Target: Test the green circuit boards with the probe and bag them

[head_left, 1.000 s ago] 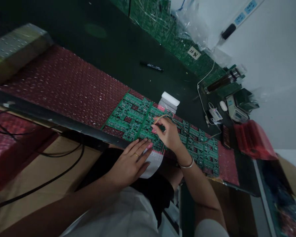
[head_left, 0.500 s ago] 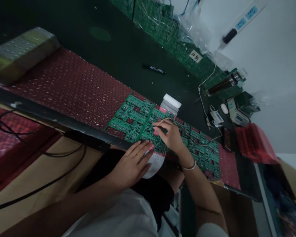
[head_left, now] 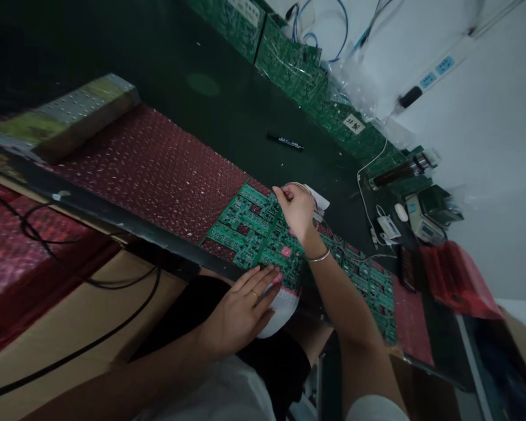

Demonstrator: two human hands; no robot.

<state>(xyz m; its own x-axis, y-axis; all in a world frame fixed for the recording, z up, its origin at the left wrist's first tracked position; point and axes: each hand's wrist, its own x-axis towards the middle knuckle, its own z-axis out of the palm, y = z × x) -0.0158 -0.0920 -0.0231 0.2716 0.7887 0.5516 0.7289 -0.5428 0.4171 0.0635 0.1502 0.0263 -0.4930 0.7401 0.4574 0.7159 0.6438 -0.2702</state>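
Observation:
A panel of green circuit boards (head_left: 249, 225) lies on red bubble wrap (head_left: 170, 158) along the table's near edge. My left hand (head_left: 245, 301) rests flat at the panel's near edge, fingers stretched out, touching the board and a white sheet (head_left: 283, 310) that hangs off the edge. Over the far side of the panel, my right hand (head_left: 297, 207) is closed in a pinch on a thin cable (head_left: 368, 256), which loops over the hand and runs off to the right. The cable's tip is hidden by the fingers. A pink patch (head_left: 286, 251) shows on the board between the hands.
Behind the right hand lies a white roll (head_left: 319, 200). A black marker (head_left: 284, 141) lies farther back. On the left sits a metal block (head_left: 70, 117). Stacked boards (head_left: 298, 70) line the back, with a small meter (head_left: 425, 216) and red bags (head_left: 460, 280) at right.
My right hand has moved from the middle of the board to its far side, still pinching the cable. The left hand stays at the near edge. The whole view has shifted slightly.

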